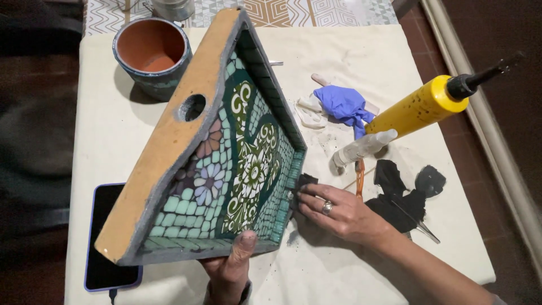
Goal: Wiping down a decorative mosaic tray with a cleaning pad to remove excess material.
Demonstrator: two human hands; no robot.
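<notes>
A mosaic birdhouse (pixel 226 152) stands tilted on the cloth-covered tabletop (pixel 113 135), its tan wooden side with a round hole facing up and its green, white and lilac tiled face turned toward the person. The left hand (pixel 230 270) grips its lower edge at 6 o'clock, thumb pressed on the tiles, fingers wrapped underneath out of sight. The right hand (pixel 339 212), with a ring on one finger, lies flat at 3 o'clock of the birdhouse, its fingers (pixel 309 197) pressing a small dark rag (pixel 304 182) against the tiled corner; the fingers are extended and pinching the rag rather than clenched.

At 11 o'clock sits a terracotta pot (pixel 152 53). At 2 o'clock a yellow caulking tube (pixel 429 104) with a black nozzle rests across the cloth, with a crumpled blue glove (pixel 345 106) and a white bottle (pixel 361 148) near it. Black grout smears (pixel 403 195) and a thin metal tool (pixel 423 226) lie just beyond the right hand. A dark phone (pixel 107 237) lies at 8 o'clock, partly under the birdhouse.

The birdhouse balances on one edge, so a slack left grip could likely let it tip onto the phone. Firm rubbing at the corner might loosen a tile, and the right sleeve-less forearm could drag through the wet smears.
</notes>
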